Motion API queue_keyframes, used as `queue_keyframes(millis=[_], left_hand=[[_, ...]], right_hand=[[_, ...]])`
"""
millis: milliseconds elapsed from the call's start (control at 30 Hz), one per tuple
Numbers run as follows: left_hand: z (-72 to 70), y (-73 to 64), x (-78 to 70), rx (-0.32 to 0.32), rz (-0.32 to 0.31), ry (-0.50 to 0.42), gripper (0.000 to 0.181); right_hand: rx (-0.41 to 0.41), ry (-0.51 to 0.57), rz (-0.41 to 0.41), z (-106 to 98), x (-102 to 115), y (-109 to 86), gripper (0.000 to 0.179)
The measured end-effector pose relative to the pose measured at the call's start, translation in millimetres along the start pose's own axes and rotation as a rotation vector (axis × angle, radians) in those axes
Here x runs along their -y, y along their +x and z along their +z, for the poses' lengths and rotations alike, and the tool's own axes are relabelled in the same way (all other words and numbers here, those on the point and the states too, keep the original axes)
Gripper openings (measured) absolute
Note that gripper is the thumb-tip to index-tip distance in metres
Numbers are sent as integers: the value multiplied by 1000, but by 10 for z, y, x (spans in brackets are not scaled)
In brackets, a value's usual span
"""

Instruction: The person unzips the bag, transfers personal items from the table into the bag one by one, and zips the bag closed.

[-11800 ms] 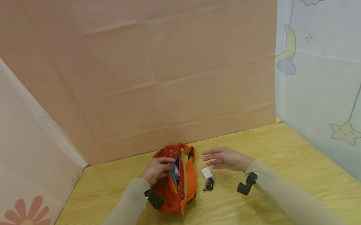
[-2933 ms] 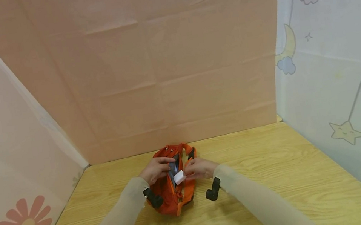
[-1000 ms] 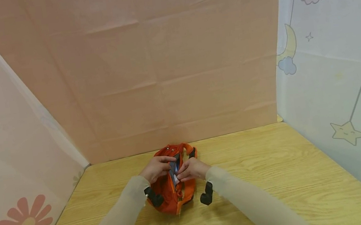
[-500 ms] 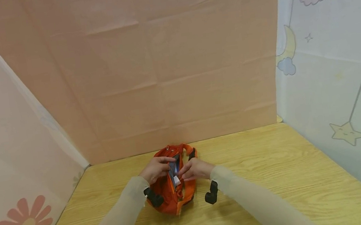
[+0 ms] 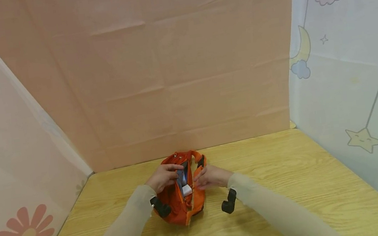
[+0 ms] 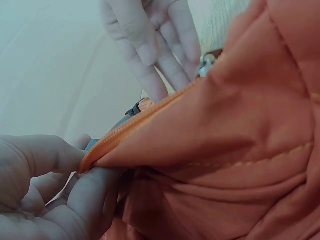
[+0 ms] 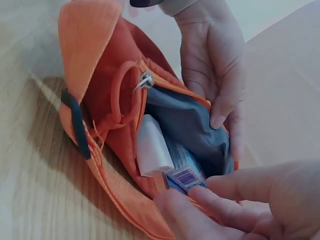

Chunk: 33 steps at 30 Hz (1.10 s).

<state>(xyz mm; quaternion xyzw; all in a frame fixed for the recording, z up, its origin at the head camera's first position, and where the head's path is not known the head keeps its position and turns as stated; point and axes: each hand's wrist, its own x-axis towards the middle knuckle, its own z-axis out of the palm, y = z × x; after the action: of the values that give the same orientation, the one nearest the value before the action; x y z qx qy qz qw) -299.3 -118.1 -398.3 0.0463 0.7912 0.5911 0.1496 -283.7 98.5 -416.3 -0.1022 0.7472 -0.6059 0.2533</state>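
An orange-red waist pack (image 5: 173, 205) lies on the table with its zipped pocket gaping. My left hand (image 5: 162, 178) pinches the pocket's zipper edge (image 6: 125, 132) between thumb and fingers, as the left wrist view shows. Inside the grey-lined pocket sit a smooth white block (image 7: 151, 145) and a blue-and-white packet (image 7: 186, 172) with a barcode. My right hand (image 5: 214, 176) hovers at the near right side of the opening, fingers loosely bent and holding nothing. In the right wrist view its fingertips are close to the pocket rim; whether they touch it I cannot tell.
The pack's orange strap (image 7: 125, 192) with a dark buckle (image 7: 76, 125) runs along its right side. A zipper pull (image 7: 145, 80) hangs by a red cord loop (image 7: 120, 95). Cloth walls stand behind and on both sides of the wooden table (image 5: 273, 186).
The white block, with its black cord, lay on the table at first; my right hand carried it into the pocket, let go and drew back rightward. My left hand stayed on the pack.
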Motion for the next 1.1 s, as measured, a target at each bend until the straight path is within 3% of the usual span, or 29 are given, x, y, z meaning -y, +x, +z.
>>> queue_keyframes(millis=[333, 733, 900, 1100], left_hand=[[12, -4, -17, -1, -2, -1, 36], [14, 10, -13, -7, -2, 0, 36], [11, 2, -11, -3, -5, 2, 34], [7, -7, -11, 14, -1, -1, 35]], right_hand=[[1, 129, 71, 37, -21, -10, 35], [-6, 165, 80, 55, 0, 6, 37], [23, 159, 63, 84, 53, -18, 41], [9, 77, 55, 149, 132, -38, 44]])
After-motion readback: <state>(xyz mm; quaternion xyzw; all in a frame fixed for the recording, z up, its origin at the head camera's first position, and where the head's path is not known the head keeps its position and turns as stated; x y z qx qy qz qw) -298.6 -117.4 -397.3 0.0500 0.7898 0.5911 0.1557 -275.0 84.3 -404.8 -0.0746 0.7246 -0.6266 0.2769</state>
